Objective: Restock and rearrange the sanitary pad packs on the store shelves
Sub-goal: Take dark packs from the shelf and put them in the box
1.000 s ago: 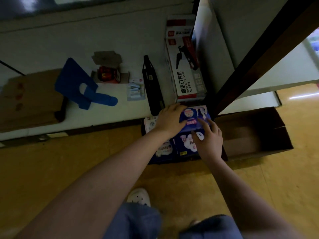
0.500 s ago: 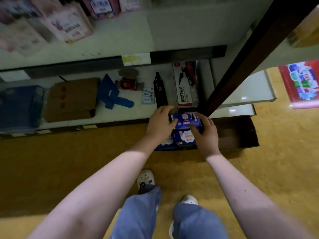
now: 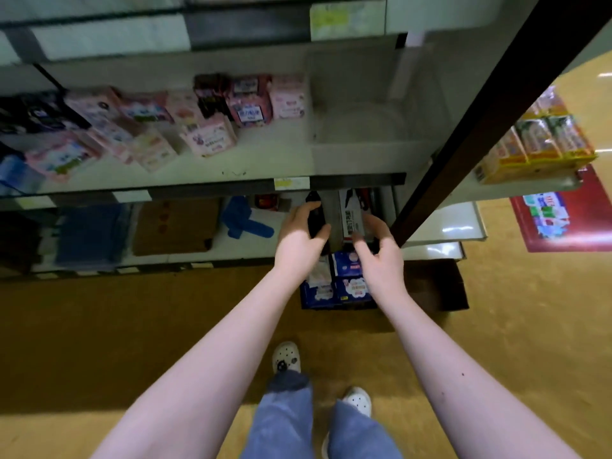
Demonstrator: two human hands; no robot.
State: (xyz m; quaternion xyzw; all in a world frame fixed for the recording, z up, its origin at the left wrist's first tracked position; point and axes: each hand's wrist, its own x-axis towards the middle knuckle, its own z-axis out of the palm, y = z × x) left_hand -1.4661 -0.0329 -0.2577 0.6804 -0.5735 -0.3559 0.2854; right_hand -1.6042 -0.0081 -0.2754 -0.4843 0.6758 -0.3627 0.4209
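Blue sanitary pad packs [image 3: 348,287] lie in a dark cardboard box [image 3: 430,286] on the floor against the shelving. My left hand [image 3: 299,241] and my right hand [image 3: 379,251] hover just above the box, palms facing each other, fingers loosely curled, with nothing in them. Several pink pad packs [image 3: 208,137] stand and lean in a loose row on the middle shelf [image 3: 265,167]. The right end of that shelf [image 3: 364,144] is bare.
The bottom shelf holds a black item [image 3: 314,213], a white stapler box [image 3: 352,217], a blue plastic piece [image 3: 245,220], flat cardboard [image 3: 175,226] and a blue bundle [image 3: 89,236]. A dark upright post [image 3: 463,140] stands to the right. Yellow boxes [image 3: 536,144] fill the neighbouring shelf.
Both hands have let go of the blue pack and risen off the box. My view has tilted up, bringing the middle shelf with pink packs into sight.
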